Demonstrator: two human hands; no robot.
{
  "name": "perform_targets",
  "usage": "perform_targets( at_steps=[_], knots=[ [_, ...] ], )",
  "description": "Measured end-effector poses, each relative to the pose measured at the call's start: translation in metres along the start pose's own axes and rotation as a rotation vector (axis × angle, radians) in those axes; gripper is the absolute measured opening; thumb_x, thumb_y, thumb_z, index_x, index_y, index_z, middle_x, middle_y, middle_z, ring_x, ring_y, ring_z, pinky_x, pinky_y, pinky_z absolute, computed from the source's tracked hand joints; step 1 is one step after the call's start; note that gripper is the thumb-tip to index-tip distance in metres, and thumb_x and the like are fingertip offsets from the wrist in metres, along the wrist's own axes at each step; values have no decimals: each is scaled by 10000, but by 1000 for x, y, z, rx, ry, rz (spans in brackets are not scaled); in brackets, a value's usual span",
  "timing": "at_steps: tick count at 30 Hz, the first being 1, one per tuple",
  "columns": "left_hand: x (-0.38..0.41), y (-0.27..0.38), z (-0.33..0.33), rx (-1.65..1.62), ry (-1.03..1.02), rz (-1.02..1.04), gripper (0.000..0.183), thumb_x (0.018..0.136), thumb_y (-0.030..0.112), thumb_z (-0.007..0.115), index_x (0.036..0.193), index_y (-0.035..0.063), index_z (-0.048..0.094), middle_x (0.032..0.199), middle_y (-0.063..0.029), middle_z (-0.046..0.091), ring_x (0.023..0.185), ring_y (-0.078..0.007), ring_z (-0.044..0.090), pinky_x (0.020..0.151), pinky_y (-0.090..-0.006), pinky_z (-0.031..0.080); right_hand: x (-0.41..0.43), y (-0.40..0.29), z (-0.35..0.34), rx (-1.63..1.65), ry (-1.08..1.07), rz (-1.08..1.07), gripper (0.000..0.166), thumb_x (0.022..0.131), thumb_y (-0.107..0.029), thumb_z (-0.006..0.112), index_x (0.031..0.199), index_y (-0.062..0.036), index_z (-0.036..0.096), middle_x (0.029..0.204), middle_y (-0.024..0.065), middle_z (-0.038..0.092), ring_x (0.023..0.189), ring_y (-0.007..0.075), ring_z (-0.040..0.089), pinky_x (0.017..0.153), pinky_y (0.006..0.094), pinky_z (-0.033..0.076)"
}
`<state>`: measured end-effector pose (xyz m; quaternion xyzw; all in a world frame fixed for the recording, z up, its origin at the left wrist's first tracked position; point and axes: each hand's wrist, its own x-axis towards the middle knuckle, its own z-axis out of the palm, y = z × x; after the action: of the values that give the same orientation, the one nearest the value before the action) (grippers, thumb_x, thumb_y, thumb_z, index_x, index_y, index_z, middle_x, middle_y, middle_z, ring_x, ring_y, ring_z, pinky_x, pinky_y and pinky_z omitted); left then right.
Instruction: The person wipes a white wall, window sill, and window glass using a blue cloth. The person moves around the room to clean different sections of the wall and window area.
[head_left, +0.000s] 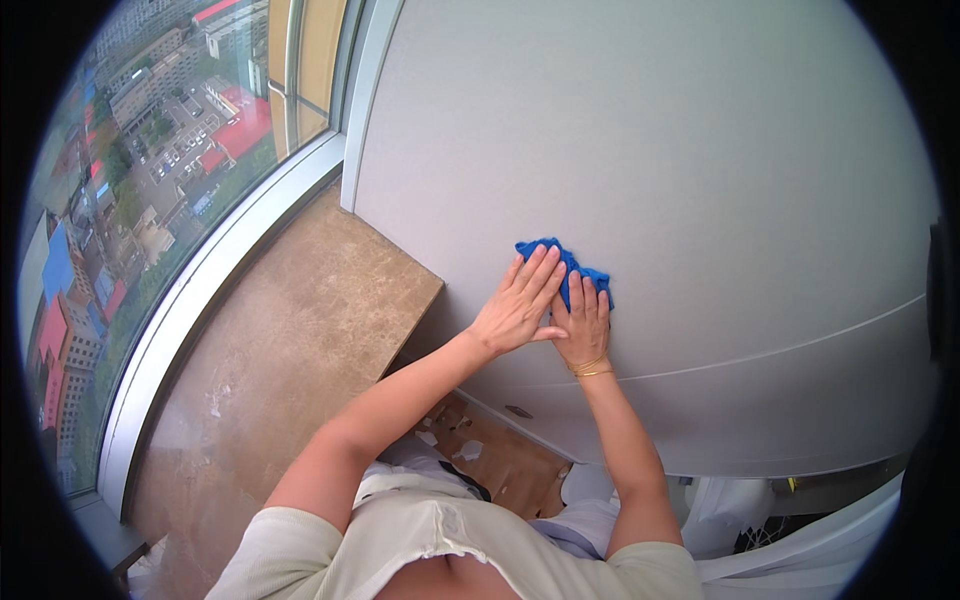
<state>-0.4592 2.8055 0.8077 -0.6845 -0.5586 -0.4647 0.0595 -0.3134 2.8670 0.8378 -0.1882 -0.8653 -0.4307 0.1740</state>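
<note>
A bunched blue cloth (592, 279) lies pressed against the pale grey wall (637, 150) in front of me. Both palms are laid flat toward the wall. My left hand (521, 304) has its fingertips on the cloth's left part, with the thumb pointing right. Close beside it, the fingers of my right hand (585, 322) rest on the cloth's lower right part, and thin gold-coloured bracelets (590, 367) circle that wrist. The left thumb reaches over to the right hand. Parts of the cloth are hidden under the fingers.
A brown stone windowsill (300, 300) with a projecting corner stands at the left, beside a large window with a metal frame (217, 262). Scraps (470, 450) lie on the wooden floor (510, 472) below. White sheeting (810, 562) is at the lower right.
</note>
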Motion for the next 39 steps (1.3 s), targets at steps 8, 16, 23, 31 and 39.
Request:
perform_targets(
  at_steps=[8, 16, 23, 31, 39],
  knots=[
    [156, -39, -148, 70, 571, 180, 879, 790, 632, 446, 1353, -25, 295, 1450, -203, 182, 1352, -359, 133, 1079, -482, 129, 226, 54, -80, -69, 465, 205, 293, 872, -248, 452, 1120, -264, 607, 1337, 32, 449, 1241, 207, 409, 1053, 409, 226],
    [101, -121, -154, 184, 554, 30, 765, 839, 502, 407, 1384, -7, 238, 1464, -192, 151, 1361, -350, 116, 1087, -463, 111, 256, -33, -33, 44, 381, 117, 371, 888, -236, 421, 1245, -193, 514, 1385, 38, 388, 1282, 191, 349, 1069, 381, 212],
    [17, -178, -105, 73, 573, -372, 638, 901, 334, 375, 1384, -39, 189, 1460, -220, 123, 1360, -352, 101, 1105, -417, 107, 249, -106, 22, 90, 222, -207, 456, 862, -203, 405, 1307, -105, 432, 1415, 38, 340, 1322, 181, 282, 1103, 357, 161],
    [89, -205, -187, 107, 709, -205, 470, 921, 336, 328, 1212, -19, 427, 1275, -233, 436, 1184, -351, 412, 1000, -349, 308, 356, -89, -12, 181, 518, -110, 279, 821, -221, 476, 1045, -127, 614, 1317, 23, 460, 1270, 188, 348, 1063, 439, 174],
    [36, -219, -166, -242, 513, -622, 447, 920, 374, 286, 1053, 1, 494, 1096, -201, 546, 985, -357, 507, 853, -366, 387, 336, -128, 12, 51, 319, -329, 221, 804, -185, 483, 930, -96, 640, 1054, 45, 576, 1171, 217, 429, 1072, 398, 194]
  ],
)
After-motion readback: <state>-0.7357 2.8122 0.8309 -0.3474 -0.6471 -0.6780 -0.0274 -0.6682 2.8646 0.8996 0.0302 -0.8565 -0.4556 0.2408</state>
